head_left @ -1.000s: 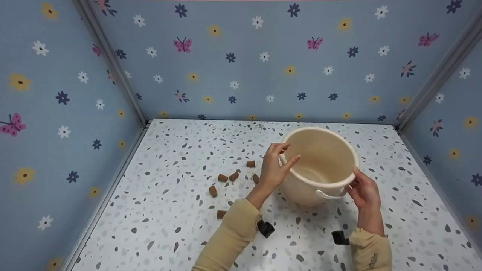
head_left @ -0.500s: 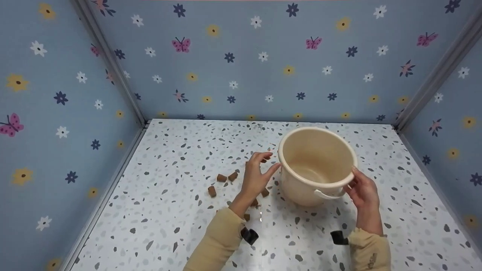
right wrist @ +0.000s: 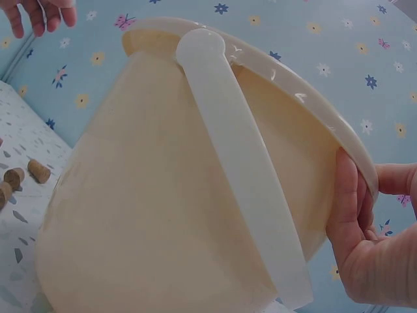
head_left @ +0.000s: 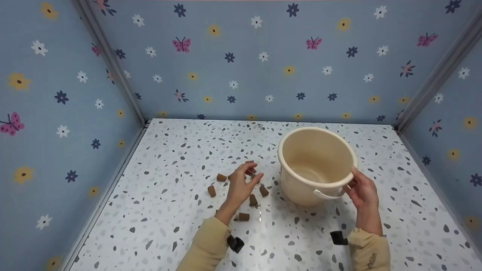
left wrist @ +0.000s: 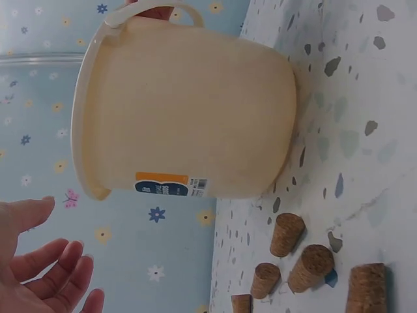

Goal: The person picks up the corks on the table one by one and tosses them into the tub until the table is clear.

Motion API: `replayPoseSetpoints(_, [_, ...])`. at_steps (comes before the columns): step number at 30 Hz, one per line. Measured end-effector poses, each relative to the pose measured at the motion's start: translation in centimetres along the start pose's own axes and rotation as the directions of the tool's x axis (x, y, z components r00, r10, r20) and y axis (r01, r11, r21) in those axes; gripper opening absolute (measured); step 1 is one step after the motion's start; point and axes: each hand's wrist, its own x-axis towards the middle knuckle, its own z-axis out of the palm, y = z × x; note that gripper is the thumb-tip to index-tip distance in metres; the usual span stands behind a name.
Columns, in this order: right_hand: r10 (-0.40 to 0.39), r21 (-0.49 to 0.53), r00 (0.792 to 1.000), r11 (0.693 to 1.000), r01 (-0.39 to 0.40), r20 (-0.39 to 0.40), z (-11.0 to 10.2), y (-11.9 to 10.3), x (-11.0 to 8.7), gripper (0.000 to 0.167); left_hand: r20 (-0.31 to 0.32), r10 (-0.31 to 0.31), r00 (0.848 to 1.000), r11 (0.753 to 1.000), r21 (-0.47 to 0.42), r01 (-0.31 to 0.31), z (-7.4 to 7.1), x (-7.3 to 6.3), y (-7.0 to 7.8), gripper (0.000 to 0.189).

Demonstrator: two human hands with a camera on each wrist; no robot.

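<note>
A cream plastic bucket (head_left: 301, 192) with a white handle (head_left: 327, 195) stands on the speckled tabletop, its mouth facing up and its inner floor showing. My right hand (head_left: 363, 190) grips the bucket's right rim, thumb on one side and fingers on the other in the right wrist view. Left of the bucket, my left hand (head_left: 241, 185) hovers over several brown corks, fingers loosely bent and thumb apart. In the left wrist view that hand (left wrist: 45, 267) holds nothing. Corks (left wrist: 311, 267) lie below the bucket's labelled side; the left hand partly hides some in the head view.
A cork (head_left: 211, 191) lies farthest left, another (head_left: 244, 216) nearest the front. Blue flowered panels (head_left: 241, 60) enclose the back and both sides of the white speckled table (head_left: 169, 150). Black wrist mounts (head_left: 235, 244) stick out from both sleeves.
My left hand has moved from the bucket's left rim leftward and toward me, over the corks. Corks it hid before now show. The right hand and bucket stay nearly in place.
</note>
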Motion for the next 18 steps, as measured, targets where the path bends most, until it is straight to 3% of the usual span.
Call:
replayPoseSetpoints(10, [0.012, 0.025, 1.000, 1.000, -0.012, -0.017, 0.1, -0.1, 0.0, 0.015, 0.097, -0.030, 0.995, 0.999, -0.014, 0.032, -1.1, -2.3, -2.9, 0.028])
replayPoseSetpoints(18, [0.014, 0.024, 1.000, 1.000, -0.014, -0.002, 0.1, -0.1, 0.0, 0.014, 0.108, -0.051, 0.993, 0.998, 0.046, 0.046, -2.5, -4.2, -5.4, 0.027])
